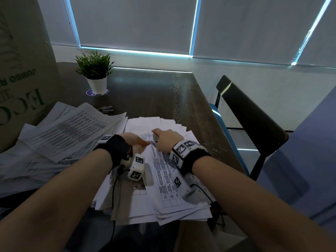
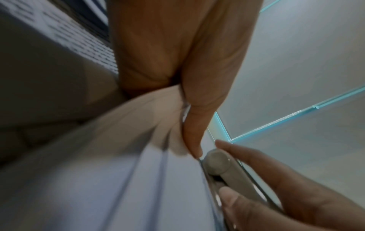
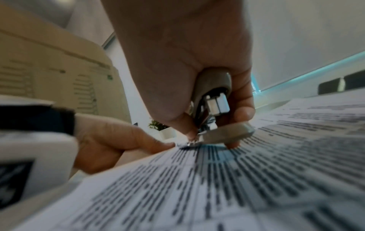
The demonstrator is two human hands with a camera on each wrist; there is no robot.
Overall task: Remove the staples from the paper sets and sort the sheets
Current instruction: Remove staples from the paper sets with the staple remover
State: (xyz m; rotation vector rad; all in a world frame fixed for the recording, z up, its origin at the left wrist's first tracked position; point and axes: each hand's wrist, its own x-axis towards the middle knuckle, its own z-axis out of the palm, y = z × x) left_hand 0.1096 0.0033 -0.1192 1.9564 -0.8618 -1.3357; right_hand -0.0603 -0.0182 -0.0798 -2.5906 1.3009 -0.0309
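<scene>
Metal staple remover (image 3: pixel 212 101) gripped by right hand (image 1: pixel 166 140); left hand (image 1: pixel 134 140) flat, pressing paper set (image 1: pixel 163 170); staple hidden.

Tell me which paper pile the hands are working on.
The centre pile, straight ahead: the left hand pins its top set while the right hand works the staple remover. The left pile lies untouched.

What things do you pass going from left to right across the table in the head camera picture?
cardboard box → messy paper pile → left hand → right hand → black chair.
</scene>
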